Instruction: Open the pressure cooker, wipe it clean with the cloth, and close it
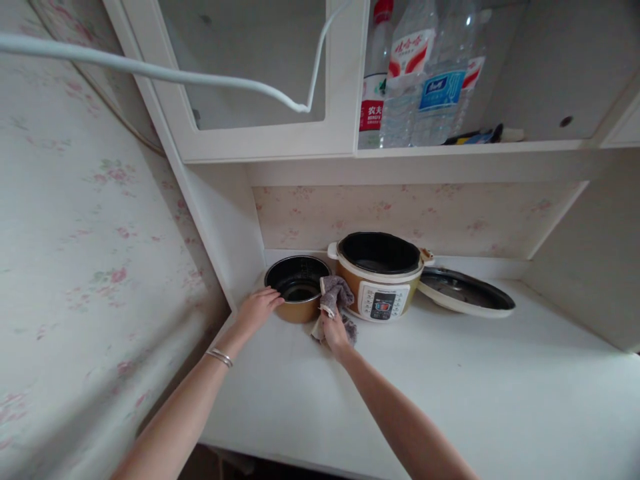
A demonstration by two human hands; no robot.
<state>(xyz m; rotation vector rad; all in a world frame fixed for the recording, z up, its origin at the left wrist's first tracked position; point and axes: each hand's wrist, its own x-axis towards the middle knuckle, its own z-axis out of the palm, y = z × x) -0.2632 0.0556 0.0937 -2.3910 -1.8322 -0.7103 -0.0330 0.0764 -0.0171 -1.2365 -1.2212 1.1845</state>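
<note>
A round inner pot (296,311), black inside and gold-brown outside, stands on the white countertop near the left wall panel. My left hand (259,309) grips its near left rim, fingers lying over the edge and thumb hidden. On the pot's right side, my right hand (334,331) is closed on a grey-purple cloth (338,292) with a pale edge, and the cloth rests against the rim and outer wall. Just right of the cloth stands a gold and white electric cooker (350,293), its top uncovered and dark inside. A detached lid (465,291) lies underside up beside it.
The white countertop (430,380) runs to the right, its front edge at the bottom. Overhead, a cabinet shelf holds several plastic bottles (410,87). A white bent rod or cable (215,80) crosses the upper left, near the camera. Flowered wallpaper (90,220) covers the left wall.
</note>
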